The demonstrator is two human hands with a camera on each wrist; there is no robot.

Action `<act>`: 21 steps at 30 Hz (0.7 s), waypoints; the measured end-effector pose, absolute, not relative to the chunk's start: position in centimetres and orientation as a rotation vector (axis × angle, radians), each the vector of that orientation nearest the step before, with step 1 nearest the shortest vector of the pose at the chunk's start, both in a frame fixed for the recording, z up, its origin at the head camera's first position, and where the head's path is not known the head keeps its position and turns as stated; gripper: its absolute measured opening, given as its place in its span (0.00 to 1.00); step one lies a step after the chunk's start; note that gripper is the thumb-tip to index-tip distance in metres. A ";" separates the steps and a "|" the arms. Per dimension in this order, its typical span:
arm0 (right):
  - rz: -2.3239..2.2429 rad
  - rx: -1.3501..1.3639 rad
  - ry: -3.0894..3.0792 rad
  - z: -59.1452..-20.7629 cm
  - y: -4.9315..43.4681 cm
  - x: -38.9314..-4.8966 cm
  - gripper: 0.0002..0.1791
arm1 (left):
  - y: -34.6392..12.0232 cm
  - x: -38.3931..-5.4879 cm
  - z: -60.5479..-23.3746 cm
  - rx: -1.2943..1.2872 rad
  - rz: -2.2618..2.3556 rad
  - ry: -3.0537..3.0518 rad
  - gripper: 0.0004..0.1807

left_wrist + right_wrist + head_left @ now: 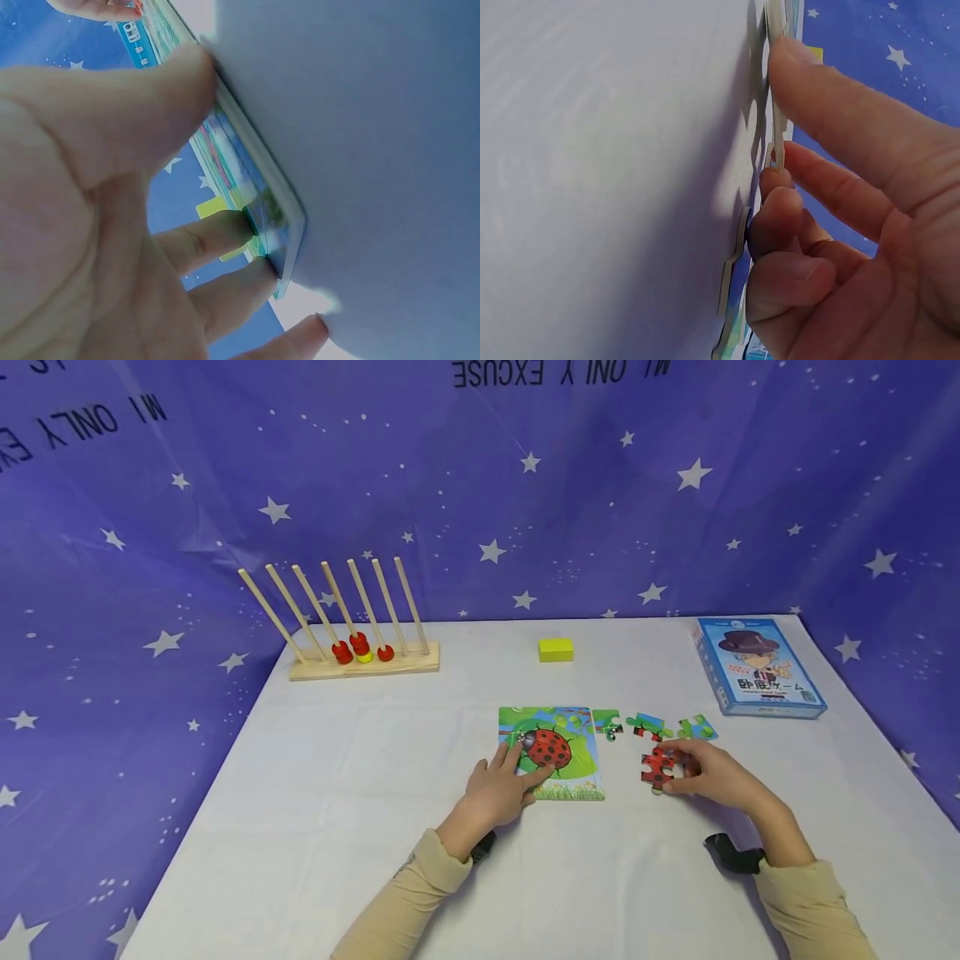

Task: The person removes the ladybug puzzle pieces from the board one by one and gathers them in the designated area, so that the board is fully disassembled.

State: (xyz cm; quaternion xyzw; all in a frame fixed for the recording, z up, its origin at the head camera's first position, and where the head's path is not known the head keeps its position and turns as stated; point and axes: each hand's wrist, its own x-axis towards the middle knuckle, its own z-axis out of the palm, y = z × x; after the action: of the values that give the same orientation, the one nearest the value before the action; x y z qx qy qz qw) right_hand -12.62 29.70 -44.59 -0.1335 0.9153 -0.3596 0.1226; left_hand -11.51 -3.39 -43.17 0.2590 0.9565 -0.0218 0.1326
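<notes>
Staged play corner being suggested, starry purple cloth (pixel 592 527) being hung behind white table (pixel 315 810), bead stand (pixel 367 670) being kept on the table

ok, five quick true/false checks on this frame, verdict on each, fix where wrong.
1. The left hand rests on the ladybug board. True.
2. The yellow block lies on the table between the bead stand and the blue box. True.
3. The blue box lies left of the bead stand in the head view. False: it lies to the right.
4. The right hand holds a red, black-spotted puzzle piece. True.
5. Every post of the bead stand is loaded. False: beads sit on only three rods; the other four are bare.
</notes>
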 end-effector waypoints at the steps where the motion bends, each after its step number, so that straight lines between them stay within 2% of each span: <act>1: -1.036 -0.386 2.676 -44.6 29.7 -12.6 0.35 | -3.3 -11.5 -43.2 0.752 -0.064 2.774 0.27; 11: -1.050 -0.431 2.671 -44.3 28.4 -13.4 0.32 | -3.3 -11.6 -43.6 0.727 -0.055 2.773 0.27; 21: -1.077 -0.742 2.576 -43.9 20.3 -15.6 0.24 | -3.3 -11.5 -43.5 0.736 -0.097 2.766 0.27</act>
State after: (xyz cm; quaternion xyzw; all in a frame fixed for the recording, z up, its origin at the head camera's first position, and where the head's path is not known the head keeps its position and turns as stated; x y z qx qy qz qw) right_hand -15.61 20.27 -43.93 -0.2547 0.8846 -0.3698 0.1262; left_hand -11.50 -3.33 -43.50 0.2544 0.9566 -0.0337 0.1383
